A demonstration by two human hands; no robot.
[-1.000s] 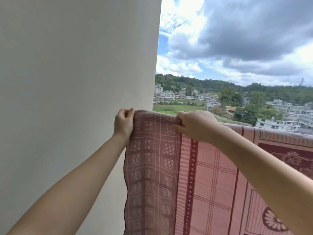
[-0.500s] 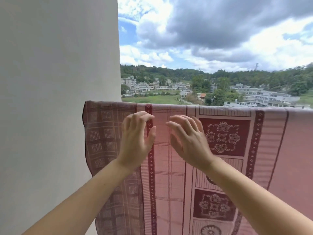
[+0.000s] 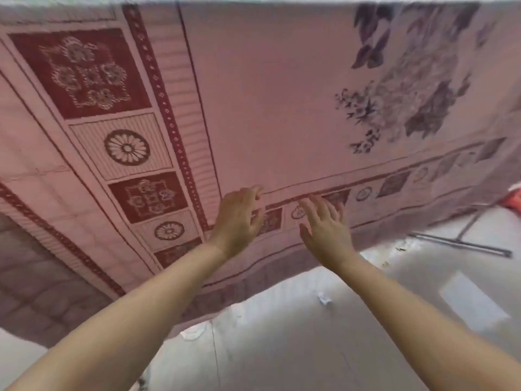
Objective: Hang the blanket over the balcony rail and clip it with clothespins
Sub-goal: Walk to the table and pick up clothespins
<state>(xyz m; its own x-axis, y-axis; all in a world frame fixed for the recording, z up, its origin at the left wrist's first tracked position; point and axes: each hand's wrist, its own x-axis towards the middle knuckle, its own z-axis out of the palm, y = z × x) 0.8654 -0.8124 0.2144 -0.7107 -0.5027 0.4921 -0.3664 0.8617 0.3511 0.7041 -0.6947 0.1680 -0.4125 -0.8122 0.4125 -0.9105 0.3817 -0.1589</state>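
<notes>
The pink blanket (image 3: 267, 103), patterned with dark red squares, flower medallions and a grey floral print, hangs down from the top of the frame and fills most of the view. Its top fold over the rail lies along the very top edge, blurred. My left hand (image 3: 238, 218) is against the lower part of the blanket near its border strip, fingers loosely curled and holding nothing. My right hand (image 3: 324, 224) is just beside it, fingers spread in front of the same border. No clothespins are in view.
Below the blanket's hem lies a pale floor (image 3: 282, 334) with small scraps on it. A thin metal frame (image 3: 462, 244) rests on the floor at the right, with a red object (image 3: 511, 198) at the right edge.
The view has dropped from the rail and skyline to the blanket's lower part and the floor. Both hands have moved down the hanging blanket to its bottom border.
</notes>
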